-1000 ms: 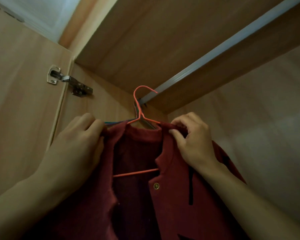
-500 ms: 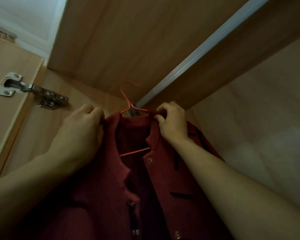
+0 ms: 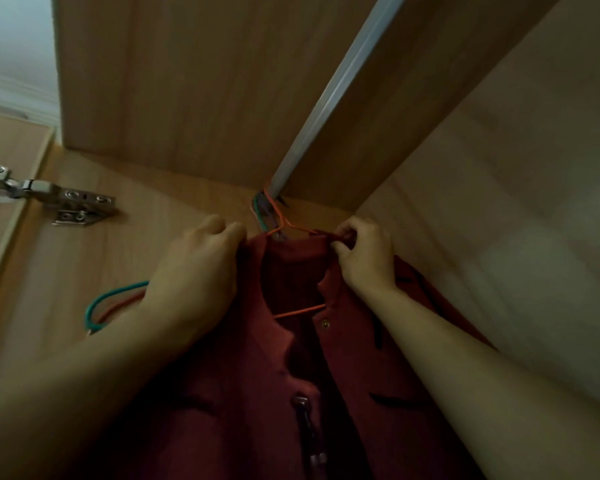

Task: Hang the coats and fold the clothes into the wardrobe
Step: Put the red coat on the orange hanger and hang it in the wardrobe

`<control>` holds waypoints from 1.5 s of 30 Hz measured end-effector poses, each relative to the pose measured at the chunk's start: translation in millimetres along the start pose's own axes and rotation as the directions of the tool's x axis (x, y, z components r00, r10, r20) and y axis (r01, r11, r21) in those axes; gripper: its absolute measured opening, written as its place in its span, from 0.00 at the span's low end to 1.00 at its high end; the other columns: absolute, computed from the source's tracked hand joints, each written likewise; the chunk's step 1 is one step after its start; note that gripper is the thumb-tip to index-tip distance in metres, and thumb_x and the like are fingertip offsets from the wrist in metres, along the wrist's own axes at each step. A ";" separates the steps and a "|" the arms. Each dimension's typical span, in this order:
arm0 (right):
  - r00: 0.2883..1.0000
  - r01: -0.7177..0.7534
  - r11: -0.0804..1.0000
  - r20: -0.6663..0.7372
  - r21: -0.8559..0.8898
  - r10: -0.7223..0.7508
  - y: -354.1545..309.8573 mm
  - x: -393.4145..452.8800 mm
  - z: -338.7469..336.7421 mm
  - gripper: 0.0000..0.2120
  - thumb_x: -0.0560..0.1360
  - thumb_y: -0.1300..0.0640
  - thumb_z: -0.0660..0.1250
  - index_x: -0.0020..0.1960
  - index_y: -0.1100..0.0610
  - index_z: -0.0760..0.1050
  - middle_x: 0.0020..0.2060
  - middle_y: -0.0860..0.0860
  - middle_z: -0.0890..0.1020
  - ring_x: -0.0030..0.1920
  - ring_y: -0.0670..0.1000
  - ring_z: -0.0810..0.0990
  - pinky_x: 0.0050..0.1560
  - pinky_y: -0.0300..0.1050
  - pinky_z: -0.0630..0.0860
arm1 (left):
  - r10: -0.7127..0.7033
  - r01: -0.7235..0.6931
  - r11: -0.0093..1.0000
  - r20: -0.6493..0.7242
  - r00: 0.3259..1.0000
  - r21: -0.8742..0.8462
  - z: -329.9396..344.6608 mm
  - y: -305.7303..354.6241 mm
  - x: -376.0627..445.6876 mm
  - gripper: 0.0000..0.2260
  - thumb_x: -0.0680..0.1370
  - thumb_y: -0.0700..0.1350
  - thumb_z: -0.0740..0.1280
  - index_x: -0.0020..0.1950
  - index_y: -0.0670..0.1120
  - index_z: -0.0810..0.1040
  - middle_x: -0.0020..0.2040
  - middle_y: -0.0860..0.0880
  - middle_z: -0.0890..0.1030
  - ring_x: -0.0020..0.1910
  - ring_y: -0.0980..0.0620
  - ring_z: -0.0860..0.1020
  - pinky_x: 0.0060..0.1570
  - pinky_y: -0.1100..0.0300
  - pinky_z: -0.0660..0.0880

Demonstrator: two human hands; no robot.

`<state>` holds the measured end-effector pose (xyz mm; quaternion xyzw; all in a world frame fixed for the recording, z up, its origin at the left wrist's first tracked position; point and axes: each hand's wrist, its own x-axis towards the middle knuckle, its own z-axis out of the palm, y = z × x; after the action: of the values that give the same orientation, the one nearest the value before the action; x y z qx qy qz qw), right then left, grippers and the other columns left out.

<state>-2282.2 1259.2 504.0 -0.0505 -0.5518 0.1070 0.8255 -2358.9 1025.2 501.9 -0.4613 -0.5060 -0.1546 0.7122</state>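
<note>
Red coat carried on orange hanger, hook set over wardrobe rail. Collar pinched by right hand. Left shoulder gripped by left hand, fingers curled over fabric.

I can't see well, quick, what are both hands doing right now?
Left hand: grips the left shoulder of the red coat.
Right hand: pinches the coat's collar beside the orange hanger.
</note>
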 end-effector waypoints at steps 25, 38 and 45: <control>0.805 -0.010 0.934 0.552 -0.356 0.219 62.4 -157.8 -48.5 0.37 0.78 0.32 0.43 0.79 0.43 0.31 0.80 0.53 0.35 0.80 0.54 0.36 0.79 0.59 0.40 | 0.030 -0.169 0.928 0.385 0.922 0.333 -6.0 42.6 -112.5 0.35 0.78 0.63 0.51 0.77 0.41 0.65 0.78 0.37 0.62 0.79 0.40 0.59 0.75 0.38 0.58; 0.691 -0.067 0.952 0.674 -0.300 0.261 41.3 -247.0 -144.1 0.32 0.82 0.37 0.48 0.81 0.43 0.40 0.80 0.47 0.39 0.80 0.48 0.38 0.79 0.57 0.46 | -0.100 -0.030 0.969 0.498 0.862 0.246 -49.7 96.3 -198.9 0.34 0.80 0.64 0.48 0.77 0.43 0.67 0.78 0.42 0.64 0.79 0.43 0.57 0.76 0.39 0.55; 0.657 -0.099 0.955 0.702 -0.280 0.274 2.4 -253.5 -168.6 0.30 0.82 0.38 0.50 0.81 0.43 0.46 0.81 0.48 0.43 0.80 0.49 0.43 0.78 0.61 0.50 | -0.117 0.013 0.980 0.519 0.847 0.200 -81.6 105.1 -204.2 0.34 0.80 0.64 0.48 0.77 0.44 0.66 0.78 0.43 0.64 0.79 0.43 0.57 0.77 0.40 0.55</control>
<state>-2220.4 1208.5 210.2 -0.1498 -0.8362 0.1419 0.5082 -2329.4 963.8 267.9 -0.3989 -0.7097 0.0026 0.5806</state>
